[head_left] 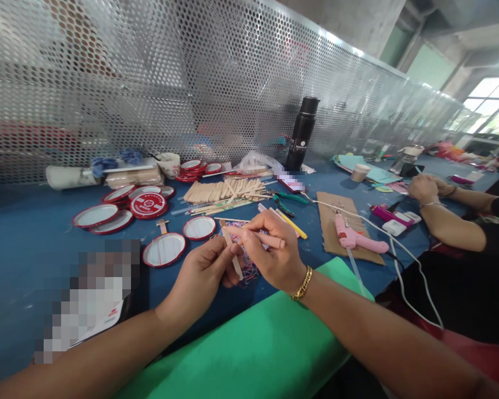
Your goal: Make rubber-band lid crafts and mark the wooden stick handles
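Between the fingertips of my left hand is a wooden craft stick, held tilted, with a brown patch at its upper end. My right hand grips a peach-coloured marker like a pen. Its tip is at or very near the stick's upper end; I cannot tell if they touch. Under both hands lies a tangle of coloured threads. A jar lid with a small stick piece at its top edge lies left of my hands, beside another lid.
Loose craft sticks, more red lids, pliers and a black bottle stand behind. On the right are a pink glue gun on cardboard, a white cable and another person's hands. Green cloth lies in front.
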The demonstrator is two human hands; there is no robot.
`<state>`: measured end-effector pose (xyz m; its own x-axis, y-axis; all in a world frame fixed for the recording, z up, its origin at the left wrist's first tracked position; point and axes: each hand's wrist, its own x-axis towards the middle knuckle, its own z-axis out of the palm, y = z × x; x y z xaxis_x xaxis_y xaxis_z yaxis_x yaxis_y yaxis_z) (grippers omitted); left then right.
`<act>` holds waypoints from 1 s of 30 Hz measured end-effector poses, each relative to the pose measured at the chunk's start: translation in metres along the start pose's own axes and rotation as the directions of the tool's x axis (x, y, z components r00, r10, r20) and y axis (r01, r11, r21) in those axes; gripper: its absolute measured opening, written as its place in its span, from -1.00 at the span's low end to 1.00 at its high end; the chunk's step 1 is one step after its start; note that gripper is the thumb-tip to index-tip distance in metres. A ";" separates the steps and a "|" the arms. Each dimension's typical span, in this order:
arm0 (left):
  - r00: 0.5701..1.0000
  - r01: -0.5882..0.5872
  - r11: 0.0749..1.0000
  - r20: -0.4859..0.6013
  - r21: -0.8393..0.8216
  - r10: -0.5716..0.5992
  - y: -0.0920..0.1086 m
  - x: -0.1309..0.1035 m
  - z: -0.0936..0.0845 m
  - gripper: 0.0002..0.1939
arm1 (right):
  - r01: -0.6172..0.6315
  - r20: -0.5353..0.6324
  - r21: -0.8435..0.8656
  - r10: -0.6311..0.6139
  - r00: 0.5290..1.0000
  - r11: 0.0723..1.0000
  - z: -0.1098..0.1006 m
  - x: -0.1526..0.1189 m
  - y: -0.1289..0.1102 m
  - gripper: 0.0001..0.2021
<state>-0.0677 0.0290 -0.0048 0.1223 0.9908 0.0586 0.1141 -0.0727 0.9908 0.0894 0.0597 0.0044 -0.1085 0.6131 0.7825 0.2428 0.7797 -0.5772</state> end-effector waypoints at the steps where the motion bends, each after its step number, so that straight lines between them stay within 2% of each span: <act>1: 1.000 -0.001 1.000 -0.002 0.001 0.001 0.000 0.000 0.000 -0.63 | -0.003 0.004 -0.006 0.003 1.000 1.000 0.000 0.000 0.000 -0.93; 6: 1.000 0.018 1.000 -0.001 0.009 -0.018 0.001 0.002 0.001 -0.63 | -0.031 -0.039 -0.030 0.030 0.999 0.999 -0.001 0.001 0.000 -0.91; 12: 1.000 -0.007 1.000 -0.001 0.017 0.007 0.000 0.001 0.001 -0.64 | 0.000 0.001 -0.009 0.000 1.000 1.000 -0.001 0.002 -0.001 -0.92; 17: 1.000 0.008 1.000 0.005 0.012 -0.008 -0.001 0.000 0.001 -0.67 | -0.027 -0.039 -0.025 0.026 0.999 0.999 -0.001 0.001 -0.001 -0.91; 22: 1.000 0.000 1.000 0.009 0.013 0.000 -0.001 0.001 0.000 -0.66 | 0.002 0.005 -0.018 -0.002 1.000 1.000 -0.001 0.000 -0.001 -0.92; 30: 1.000 0.002 1.000 0.009 0.019 -0.002 -0.001 0.001 0.000 -0.67 | -0.004 -0.022 -0.005 0.004 1.000 1.000 -0.001 0.001 0.000 -0.92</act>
<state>-0.0676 0.0303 -0.0057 0.1308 0.9898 0.0557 0.1333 -0.0733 0.9884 0.0902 0.0606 0.0054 -0.0863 0.6129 0.7854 0.2484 0.7767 -0.5788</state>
